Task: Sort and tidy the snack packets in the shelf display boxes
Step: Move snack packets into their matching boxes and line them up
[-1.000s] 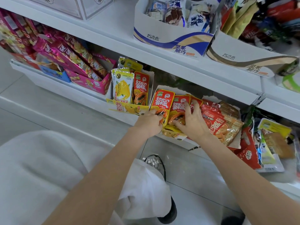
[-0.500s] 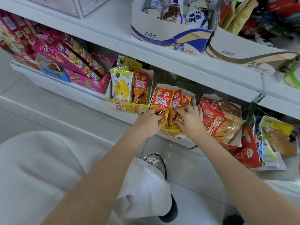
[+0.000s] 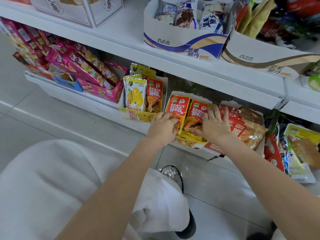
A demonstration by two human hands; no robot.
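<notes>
Head view: on the lower shelf [image 3: 97, 103], a yellow-fronted display box [image 3: 192, 144] holds upright red papaya snack packets [image 3: 178, 108], and both hands reach into it. The left hand [image 3: 162, 128] has its fingers curled round the lower edge of the left packet, while the right hand [image 3: 213, 124] lies with fingers spread nearly straight, pressing on the right packet [image 3: 197, 113]. Left of this box stands another box with a yellow mango packet [image 3: 136, 94]; to the right, red-and-brown packets [image 3: 245, 125] lean in a torn box.

Both arms reach forward; left hand [image 3: 163, 126] curled, right hand [image 3: 213, 124] spread flat.
</notes>
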